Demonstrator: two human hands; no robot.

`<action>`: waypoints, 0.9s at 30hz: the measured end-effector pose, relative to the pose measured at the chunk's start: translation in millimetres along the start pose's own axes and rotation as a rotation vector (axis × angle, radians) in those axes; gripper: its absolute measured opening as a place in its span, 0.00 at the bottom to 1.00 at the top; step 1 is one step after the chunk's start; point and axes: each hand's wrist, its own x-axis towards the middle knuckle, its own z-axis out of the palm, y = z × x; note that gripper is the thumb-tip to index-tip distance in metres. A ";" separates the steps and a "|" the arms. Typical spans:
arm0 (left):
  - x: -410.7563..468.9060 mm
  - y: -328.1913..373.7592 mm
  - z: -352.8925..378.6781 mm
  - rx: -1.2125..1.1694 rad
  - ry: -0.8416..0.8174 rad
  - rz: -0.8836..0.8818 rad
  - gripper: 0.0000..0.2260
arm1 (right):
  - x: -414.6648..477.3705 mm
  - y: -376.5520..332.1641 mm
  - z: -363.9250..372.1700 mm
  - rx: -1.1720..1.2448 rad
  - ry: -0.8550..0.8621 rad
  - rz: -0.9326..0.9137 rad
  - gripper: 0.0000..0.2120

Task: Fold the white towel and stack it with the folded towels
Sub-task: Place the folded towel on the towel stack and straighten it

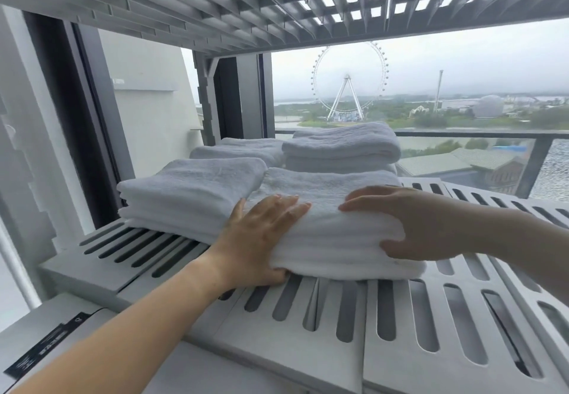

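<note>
A folded white towel lies on a grey slotted shelf, at its front middle. My left hand clasps the towel's left end, fingers on top and thumb under the front edge. At the right end my right hand holds it the same way, fingers spread over the top and thumb against the front fold. Directly left of it sits a stack of folded white towels. Behind stand two more folded stacks, a low one at the back left and a taller one at the back right.
A slatted grey upper shelf hangs low overhead. A dark window frame and white wall close off the left side. A glass railing runs behind the shelf on the right. The slotted shelf extends right and toward me.
</note>
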 end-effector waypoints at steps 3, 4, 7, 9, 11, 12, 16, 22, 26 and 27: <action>5.1 -3.6 -2.8 0.020 0.001 0.032 0.46 | 1.5 -0.6 -2.1 0.037 0.118 -0.006 0.30; 6.1 -5.1 -2.6 0.023 0.007 0.039 0.46 | 2.2 -0.8 -3.1 0.039 0.153 -0.006 0.30; 3.8 -9.3 2.0 0.041 0.033 0.065 0.47 | 0.2 -0.7 -1.5 0.020 0.203 -0.004 0.30; 0.1 -10.3 6.0 0.058 0.056 0.090 0.46 | -5.2 -0.7 3.7 0.031 0.206 0.002 0.30; -2.5 -9.8 7.5 0.075 0.070 0.113 0.46 | -9.6 -1.9 10.2 0.058 0.201 0.002 0.29; -3.3 -9.1 7.3 0.082 0.071 0.119 0.45 | -10.7 -3.2 13.6 0.064 0.196 0.002 0.29; -1.0 -5.5 2.6 0.086 0.045 0.080 0.46 | -13.5 -8.1 19.7 -0.011 0.178 0.016 0.28; 13.1 3.6 0.0 0.225 0.044 0.027 0.44 | 1.5 -33.3 20.6 -0.497 0.168 0.121 0.31; 23.0 -8.2 -3.5 0.127 0.051 0.080 0.39 | 18.0 -36.4 32.5 -0.589 0.065 0.168 0.46; 25.3 -13.5 -5.0 0.122 0.064 0.092 0.39 | 19.3 -36.4 31.9 -0.588 0.073 0.176 0.47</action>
